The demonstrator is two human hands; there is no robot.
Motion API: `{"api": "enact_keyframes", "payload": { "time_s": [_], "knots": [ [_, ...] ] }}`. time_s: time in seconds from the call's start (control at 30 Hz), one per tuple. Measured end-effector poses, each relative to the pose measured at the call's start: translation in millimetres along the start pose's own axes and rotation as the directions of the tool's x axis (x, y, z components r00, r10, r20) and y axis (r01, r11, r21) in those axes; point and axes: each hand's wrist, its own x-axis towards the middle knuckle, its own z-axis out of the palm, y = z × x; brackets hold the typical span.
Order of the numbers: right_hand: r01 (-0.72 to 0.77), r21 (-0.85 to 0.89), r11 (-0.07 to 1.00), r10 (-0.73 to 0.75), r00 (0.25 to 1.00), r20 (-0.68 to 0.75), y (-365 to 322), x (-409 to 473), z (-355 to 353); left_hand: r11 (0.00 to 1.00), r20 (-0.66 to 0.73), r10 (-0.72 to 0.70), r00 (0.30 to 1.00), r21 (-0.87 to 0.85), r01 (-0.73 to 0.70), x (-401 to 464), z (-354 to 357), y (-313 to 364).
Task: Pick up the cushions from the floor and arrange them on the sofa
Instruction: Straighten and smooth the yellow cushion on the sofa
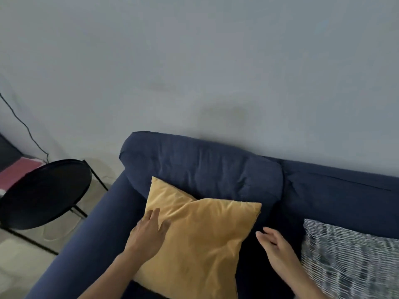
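A yellow cushion [200, 240] leans in the left corner of the navy sofa [205, 167]. A second yellow cushion [166, 193] stands behind it against the backrest, mostly covered. My left hand [149, 231] lies flat on the front cushion's left edge with the fingers spread. To the right of that cushion hovers my right hand [274, 244], open and apart from it, over the dark seat. Further right on the seat rests a blue-and-white patterned cushion [349, 260], cut off by the frame edge.
A round black side table [43, 193] on thin metal legs stands left of the sofa's armrest [95, 240]. A red-and-white mat [19, 171] lies behind it on the pale floor. A thin black cable [26, 126] runs down the grey wall.
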Motion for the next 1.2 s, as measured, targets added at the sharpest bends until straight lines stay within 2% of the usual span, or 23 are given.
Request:
{"api": "enact_keyframes", "payload": {
  "time_s": [0.17,0.3,0.43,0.63,0.8,0.93,1.2],
  "knots": [
    [-0.06,0.118,0.991,0.071,0.993,-0.097,7.1,56.5,40.8,0.981,-0.123,-0.001,0.992,-0.195,-0.023,93.3,4.8,-42.2],
    [0.002,0.184,0.983,0.026,0.989,-0.149,7.8,85.0,60.3,0.919,-0.101,-0.043,0.994,-0.394,0.0,149.2,19.4,-53.2],
    [0.039,0.304,0.952,0.021,0.981,-0.193,12.0,103.6,67.6,0.879,-0.121,-0.035,0.992,-0.475,-0.027,179.7,31.9,-54.9],
    [0.166,0.231,0.959,-0.093,0.95,-0.297,19.0,107.4,78.1,0.885,-0.178,-0.006,0.984,-0.459,-0.077,198.0,38.0,-61.3],
    [0.23,0.085,0.969,-0.176,0.896,-0.408,9.4,107.2,75.2,0.907,-0.361,0.029,0.932,-0.383,-0.176,196.3,20.2,-61.7],
    [0.232,0.025,0.972,-0.193,0.861,-0.47,5.0,116.6,71.3,0.917,-0.428,0.082,0.9,-0.321,-0.236,203.5,12.5,-56.4],
    [0.176,0.128,0.976,-0.081,0.839,-0.538,2.6,124.8,83.9,0.89,-0.308,-0.075,0.948,-0.449,-0.076,215.0,10.1,-45.7]
  ]
}}
